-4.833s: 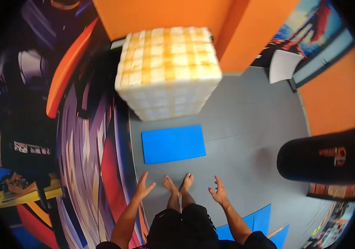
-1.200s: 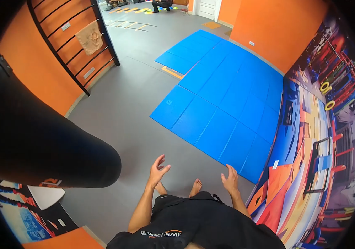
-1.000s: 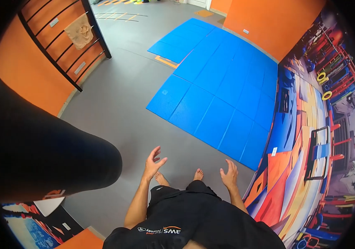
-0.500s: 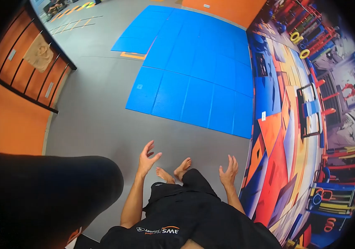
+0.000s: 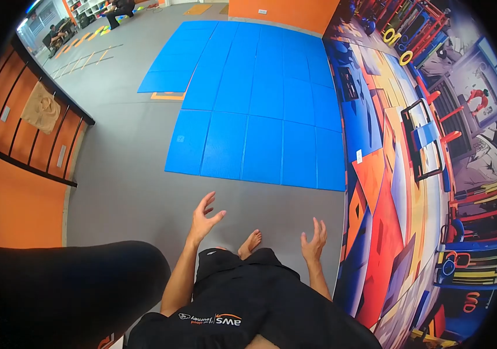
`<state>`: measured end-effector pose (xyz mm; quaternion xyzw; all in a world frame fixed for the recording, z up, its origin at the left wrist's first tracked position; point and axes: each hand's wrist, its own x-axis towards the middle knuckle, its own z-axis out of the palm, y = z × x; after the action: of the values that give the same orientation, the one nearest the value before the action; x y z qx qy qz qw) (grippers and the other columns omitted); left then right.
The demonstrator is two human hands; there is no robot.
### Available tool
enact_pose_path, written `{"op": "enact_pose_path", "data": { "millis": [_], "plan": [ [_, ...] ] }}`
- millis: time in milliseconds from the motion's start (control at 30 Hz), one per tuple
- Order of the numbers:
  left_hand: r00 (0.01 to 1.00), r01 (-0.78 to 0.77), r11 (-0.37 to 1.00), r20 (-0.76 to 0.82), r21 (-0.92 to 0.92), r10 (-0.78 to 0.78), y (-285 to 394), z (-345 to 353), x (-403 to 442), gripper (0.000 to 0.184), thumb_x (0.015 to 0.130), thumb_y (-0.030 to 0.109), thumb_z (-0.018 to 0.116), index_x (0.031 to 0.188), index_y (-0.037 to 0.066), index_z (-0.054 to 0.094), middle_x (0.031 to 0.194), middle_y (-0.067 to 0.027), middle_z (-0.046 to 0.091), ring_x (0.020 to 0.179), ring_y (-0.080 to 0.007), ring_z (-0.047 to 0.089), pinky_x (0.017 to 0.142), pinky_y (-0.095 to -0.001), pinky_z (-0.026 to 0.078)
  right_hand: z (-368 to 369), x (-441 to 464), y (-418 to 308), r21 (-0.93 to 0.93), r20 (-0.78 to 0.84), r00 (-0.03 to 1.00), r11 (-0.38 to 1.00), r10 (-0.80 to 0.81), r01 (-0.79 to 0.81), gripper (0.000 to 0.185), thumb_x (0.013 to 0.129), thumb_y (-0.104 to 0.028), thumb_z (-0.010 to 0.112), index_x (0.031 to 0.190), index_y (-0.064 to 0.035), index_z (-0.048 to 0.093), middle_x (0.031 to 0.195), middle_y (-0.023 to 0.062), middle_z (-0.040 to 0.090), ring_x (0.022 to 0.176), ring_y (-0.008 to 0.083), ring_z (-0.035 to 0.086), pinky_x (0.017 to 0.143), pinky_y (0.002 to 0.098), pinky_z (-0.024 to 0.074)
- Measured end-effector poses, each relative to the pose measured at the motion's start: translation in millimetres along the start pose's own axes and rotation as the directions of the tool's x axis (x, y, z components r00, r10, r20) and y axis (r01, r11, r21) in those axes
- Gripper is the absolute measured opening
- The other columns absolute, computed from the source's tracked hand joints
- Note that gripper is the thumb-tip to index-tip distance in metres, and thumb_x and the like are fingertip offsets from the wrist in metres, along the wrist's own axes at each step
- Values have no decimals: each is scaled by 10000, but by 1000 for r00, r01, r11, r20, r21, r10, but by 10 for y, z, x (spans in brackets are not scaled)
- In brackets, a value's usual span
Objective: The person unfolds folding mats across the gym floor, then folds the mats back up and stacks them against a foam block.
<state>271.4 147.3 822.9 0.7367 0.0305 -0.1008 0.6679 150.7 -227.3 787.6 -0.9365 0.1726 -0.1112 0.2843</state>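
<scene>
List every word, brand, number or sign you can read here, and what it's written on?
"aws": on the black shirt, upside down in this view.
"Journey": same shirt, beside "aws".
"cloud": next to "Journey"; another word there is too small to read.
Unreadable: the cut-off marking on the black punching bag and the faint mark on the blue mat.

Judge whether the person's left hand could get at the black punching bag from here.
Probably yes: the left hand is open and empty, the black punching bag appears close on that side, and nothing visible blocks the way.
</scene>
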Motion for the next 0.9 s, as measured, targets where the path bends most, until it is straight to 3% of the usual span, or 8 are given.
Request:
{"op": "enact_pose_path", "data": {
  "millis": [367, 800, 900],
  "plan": [
    [999, -5, 996, -45, 90, 9, 50, 68, 327, 763, 780, 199, 833, 1451, 72, 490, 1447, -166, 526, 1360, -285, 488, 1057, -446, 457, 131, 258, 127, 19, -33, 994, 994, 105, -104, 761, 781, -99, 710, 1486, -129, 424, 1508, 247, 330, 1397, 447, 317, 1143, 554, 287],
    [999, 21, 995, 24, 102, -24, -194, -707, 1168, 789, 783, 174, 833, 1474, 79, 464, 1488, -145, 487, 1392, -281, 444, 1089, -466, 422, 834, 727, -1036, 25, 25, 1000, 1000, 16, -16, 791, 795, -123, 713, 1509, -97, 373, 1509, 248, 345, 1397, 441, 332, 1139, 545, 291],
    [1000, 0, 994, 11, 110, -1, -270, -972, 1339, 793, 753, 248, 847, 1449, 99, 498, 1511, -129, 469, 1368, -299, 475, 1040, -473, 463, 1031, 834, -1347, 8, 54, 999, 1000, -6, 6, 792, 797, -123, 712, 1509, -92, 366, 1513, 244, 344, 1392, 441, 338, 1135, 546, 293]
  ]
}}
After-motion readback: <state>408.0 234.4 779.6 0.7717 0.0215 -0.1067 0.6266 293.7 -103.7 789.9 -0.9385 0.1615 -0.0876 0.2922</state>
